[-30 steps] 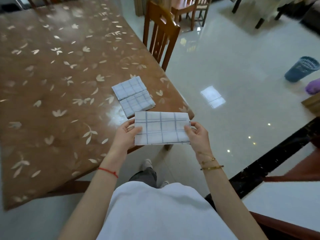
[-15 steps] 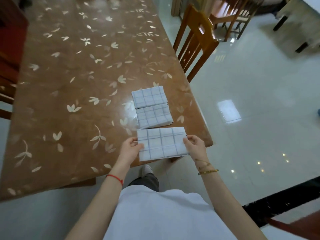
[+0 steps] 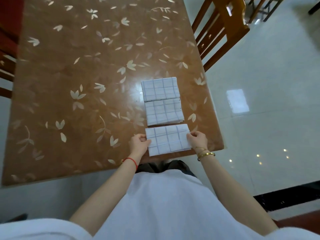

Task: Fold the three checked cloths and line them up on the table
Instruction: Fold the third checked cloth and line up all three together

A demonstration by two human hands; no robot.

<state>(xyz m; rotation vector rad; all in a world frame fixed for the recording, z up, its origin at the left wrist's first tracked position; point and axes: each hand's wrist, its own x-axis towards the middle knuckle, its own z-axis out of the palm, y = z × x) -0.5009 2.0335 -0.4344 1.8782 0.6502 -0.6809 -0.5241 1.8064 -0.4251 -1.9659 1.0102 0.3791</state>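
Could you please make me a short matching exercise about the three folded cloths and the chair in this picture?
Things:
1. far cloth
2. middle cloth
3. near cloth
4. chair

States:
A. pinched by the left hand and right hand
B. stands beside the table
C. lies between two cloths
D. at the row's far end

Pairs: 1-D, 2-C, 3-A, 4-B

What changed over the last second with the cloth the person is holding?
The third cloth went forward and down from the air at the near edge onto the table, and is now in line just short of the middle cloth. The left hand and right hand still pinch its ends. The middle cloth and far cloth stayed put.
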